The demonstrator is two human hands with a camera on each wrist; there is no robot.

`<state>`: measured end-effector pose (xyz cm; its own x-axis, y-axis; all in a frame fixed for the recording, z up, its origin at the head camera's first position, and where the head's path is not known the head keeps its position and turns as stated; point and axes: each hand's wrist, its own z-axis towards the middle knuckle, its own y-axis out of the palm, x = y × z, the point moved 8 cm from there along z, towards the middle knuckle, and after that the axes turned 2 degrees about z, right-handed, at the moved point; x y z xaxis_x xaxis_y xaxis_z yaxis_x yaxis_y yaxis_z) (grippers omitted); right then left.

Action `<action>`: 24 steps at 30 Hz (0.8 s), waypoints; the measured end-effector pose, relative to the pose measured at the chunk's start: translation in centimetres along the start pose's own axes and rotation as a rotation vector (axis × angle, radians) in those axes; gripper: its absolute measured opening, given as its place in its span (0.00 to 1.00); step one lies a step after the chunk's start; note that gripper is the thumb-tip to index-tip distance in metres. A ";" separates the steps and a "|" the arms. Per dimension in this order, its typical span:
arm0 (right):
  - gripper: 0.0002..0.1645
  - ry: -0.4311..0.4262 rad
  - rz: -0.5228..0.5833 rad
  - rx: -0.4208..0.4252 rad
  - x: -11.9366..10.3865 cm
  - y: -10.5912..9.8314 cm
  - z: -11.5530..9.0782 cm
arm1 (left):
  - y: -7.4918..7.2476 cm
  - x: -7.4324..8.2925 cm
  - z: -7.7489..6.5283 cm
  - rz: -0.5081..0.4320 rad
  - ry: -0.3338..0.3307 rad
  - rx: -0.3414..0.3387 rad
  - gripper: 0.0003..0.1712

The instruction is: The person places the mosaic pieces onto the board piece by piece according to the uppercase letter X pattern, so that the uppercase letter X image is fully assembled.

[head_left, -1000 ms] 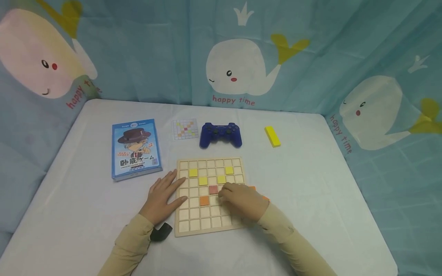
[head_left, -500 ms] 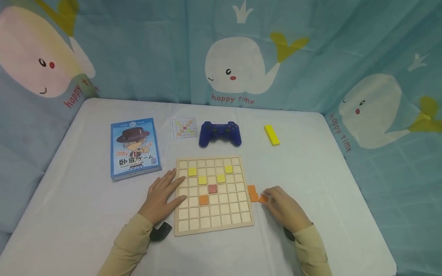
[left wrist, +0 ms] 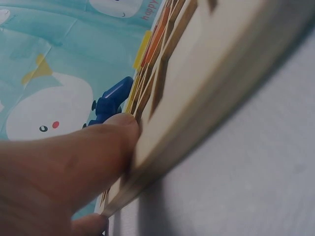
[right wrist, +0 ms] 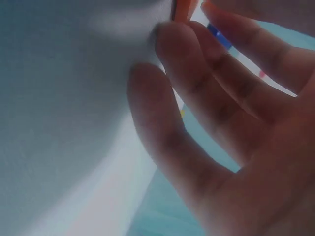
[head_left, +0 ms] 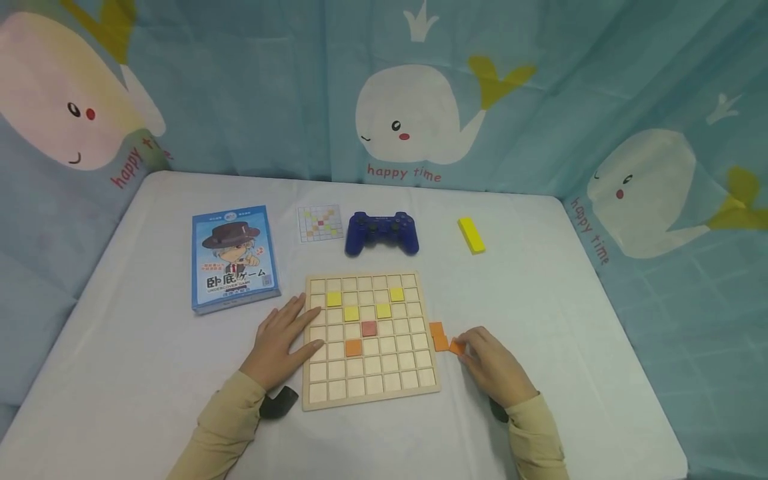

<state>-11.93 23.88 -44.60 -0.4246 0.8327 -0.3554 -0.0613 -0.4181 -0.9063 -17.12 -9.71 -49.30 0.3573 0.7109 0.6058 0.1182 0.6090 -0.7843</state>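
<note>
A wooden grid board (head_left: 389,383) lies on the table. In its squares are several yellow tiles (head_left: 351,313), a red tile (head_left: 369,328) and an orange tile (head_left: 353,347). My left hand (head_left: 277,348) rests on the board's left edge, fingers spread, and its thumb (left wrist: 110,147) lies over the rim in the left wrist view. Right of the board, my right hand (head_left: 497,368) pinches an orange square tile (head_left: 457,347) between thumb and fingers; part of that tile (right wrist: 183,10) shows at the fingertips in the right wrist view. Two more orange tiles (head_left: 441,342) lie by the board's right edge.
Behind the board lie a blue game controller (head_left: 382,233), a small printed grid card (head_left: 320,223) and a yellow block (head_left: 471,235). A blue game box (head_left: 235,260) lies at the left. A curtain with whales (head_left: 414,113) hangs behind the white table (head_left: 576,333).
My right hand has moved off the board to the right, down to the orange tiles, where its fingers have closed on one. My left hand has stayed at the board's left edge.
</note>
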 end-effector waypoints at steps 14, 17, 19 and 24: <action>0.18 -0.138 0.040 -0.025 -2.5 -1.1 2.6 | 0.1 -0.1 -0.1 0.011 0.006 0.004 0.34; 0.16 -0.182 0.078 -0.069 -3.7 -0.4 3.8 | 0.1 -0.1 -0.1 0.014 0.009 0.008 0.34; 0.13 -0.216 0.105 -0.096 -4.5 0.3 4.4 | 0.0 -0.1 -0.1 0.015 0.014 0.016 0.34; 0.10 -0.281 0.090 -0.154 -6.1 2.1 5.6 | 0.0 0.0 -0.1 0.004 0.024 0.023 0.34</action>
<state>-14.50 15.94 -43.06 -0.6556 0.6536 -0.3780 0.1158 -0.4077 -0.9057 -17.03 -9.82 -49.31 0.3802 0.7050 0.5987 0.0952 0.6140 -0.7835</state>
